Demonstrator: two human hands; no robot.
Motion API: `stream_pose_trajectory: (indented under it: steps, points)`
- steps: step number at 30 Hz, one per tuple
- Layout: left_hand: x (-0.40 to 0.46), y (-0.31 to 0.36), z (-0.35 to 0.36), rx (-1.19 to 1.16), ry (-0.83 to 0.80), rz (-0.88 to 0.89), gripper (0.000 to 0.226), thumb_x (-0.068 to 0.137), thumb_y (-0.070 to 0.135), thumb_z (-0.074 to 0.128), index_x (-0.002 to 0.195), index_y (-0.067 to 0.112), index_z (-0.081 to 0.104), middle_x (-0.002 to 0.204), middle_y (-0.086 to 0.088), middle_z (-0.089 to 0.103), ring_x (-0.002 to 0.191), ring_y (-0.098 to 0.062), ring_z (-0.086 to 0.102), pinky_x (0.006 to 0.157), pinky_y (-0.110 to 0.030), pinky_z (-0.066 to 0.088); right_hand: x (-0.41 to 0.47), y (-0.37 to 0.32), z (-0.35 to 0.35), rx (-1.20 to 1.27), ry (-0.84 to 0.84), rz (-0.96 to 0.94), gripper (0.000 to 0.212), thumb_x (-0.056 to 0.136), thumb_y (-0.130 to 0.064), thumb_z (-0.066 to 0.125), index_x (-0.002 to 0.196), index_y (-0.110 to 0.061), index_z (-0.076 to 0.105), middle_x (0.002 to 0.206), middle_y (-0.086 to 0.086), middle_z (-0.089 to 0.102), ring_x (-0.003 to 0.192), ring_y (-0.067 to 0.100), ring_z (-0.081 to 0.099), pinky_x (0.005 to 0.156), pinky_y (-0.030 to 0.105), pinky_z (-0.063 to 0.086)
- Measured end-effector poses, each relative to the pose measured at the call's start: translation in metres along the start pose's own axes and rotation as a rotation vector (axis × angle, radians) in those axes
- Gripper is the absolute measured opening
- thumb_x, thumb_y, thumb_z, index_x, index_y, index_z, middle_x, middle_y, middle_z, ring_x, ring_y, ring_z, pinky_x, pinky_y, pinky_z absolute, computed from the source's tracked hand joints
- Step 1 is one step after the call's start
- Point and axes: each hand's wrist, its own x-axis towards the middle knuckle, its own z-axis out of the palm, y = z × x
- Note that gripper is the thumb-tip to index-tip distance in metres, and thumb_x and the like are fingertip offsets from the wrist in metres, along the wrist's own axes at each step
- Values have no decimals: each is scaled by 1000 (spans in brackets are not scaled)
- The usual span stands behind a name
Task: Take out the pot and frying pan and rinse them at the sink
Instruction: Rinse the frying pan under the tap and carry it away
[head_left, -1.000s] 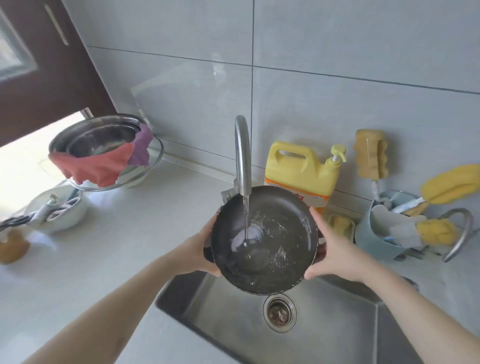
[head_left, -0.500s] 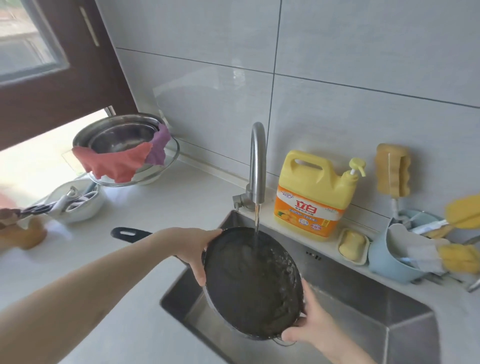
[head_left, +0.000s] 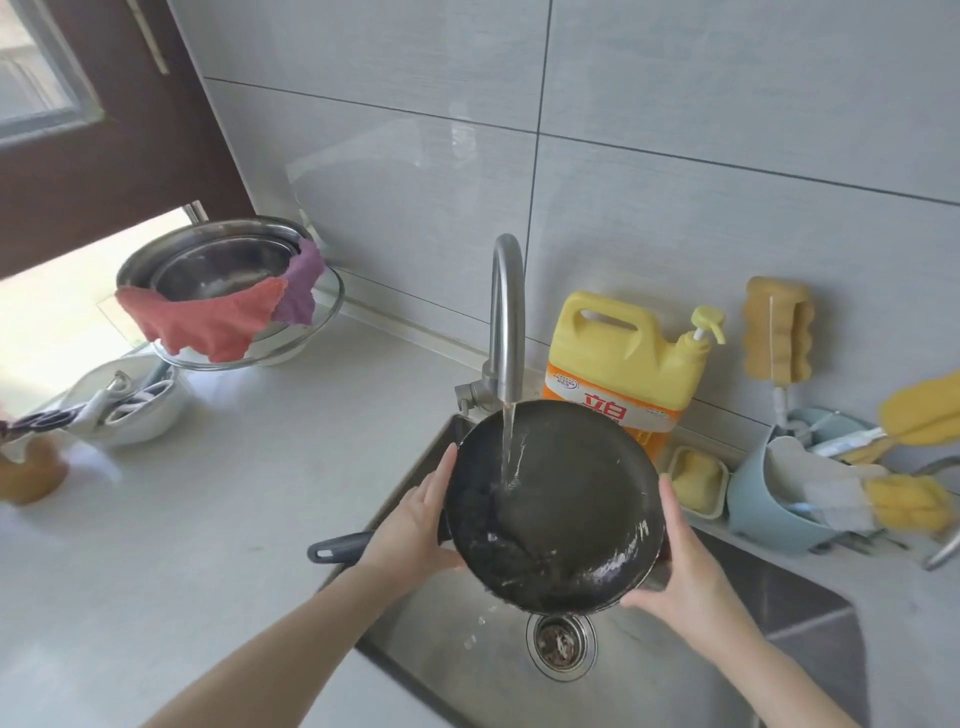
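Note:
The black frying pan hangs over the steel sink, its inside facing me and tilted slightly. Its dark handle sticks out to the left. Water runs from the curved faucet onto the upper left of the pan. My left hand grips the pan's left rim. My right hand holds the right rim from beside and below. Wet streaks shine along the pan's lower edge. No pot shows apart from stacked steel bowls at the back left.
A yellow detergent jug stands behind the pan, with a soap dish and a blue caddy of sponges and brushes to the right. Red and purple cloths drape over the bowls. A white bowl holds utensils at left. The drain lies below the pan.
The pan has come up and levelled from a steep tilt into the sink, and my right hand has shifted from its bottom edge to its right rim. The handle now points left, closer to me.

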Motion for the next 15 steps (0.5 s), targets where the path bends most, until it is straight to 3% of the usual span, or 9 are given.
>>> stream_pose_trajectory:
  steps: [3,5,8,11,13,15]
  points:
    - [1,1,15,2,137,18,135,70,48,81,139,50,-35,147,-4,42,129,-23,44,104,-32,41,-3,5,-6,-116,91,-106,138,60,-28,92,130,-74,-18,145,-36,12,130,-12,24,102,13,27]
    - [0,3,19,7,191,35,136,70,45,83,138,51,-35,143,-9,46,124,-26,47,102,-36,43,-6,8,-8,-172,147,-169,139,59,-25,93,131,-73,-16,147,-27,14,129,-12,24,97,8,25]
    - [1,10,21,38,303,62,131,70,52,78,143,44,-30,138,-15,51,118,-25,48,97,-40,48,-8,14,-10,-316,324,-308,152,45,-15,97,149,-50,-7,144,2,32,130,12,37,94,19,32]
    - [5,12,21,109,411,139,119,72,59,65,154,23,-14,135,-18,55,111,-21,46,86,-40,55,-12,16,-11,-417,375,-394,153,30,-12,99,154,-22,10,133,18,45,118,27,40,95,31,32]
    - [7,14,21,136,423,165,124,66,52,76,154,14,-3,130,-21,58,108,-23,47,82,-40,57,-15,12,-12,-448,402,-389,148,24,-11,100,148,-17,18,124,30,56,113,29,41,95,34,30]
    - [9,15,23,161,430,189,130,56,44,89,150,12,6,126,-23,59,107,-24,48,80,-41,58,-18,15,-12,-434,393,-349,159,21,-9,100,153,-22,12,115,39,60,111,30,42,94,36,30]
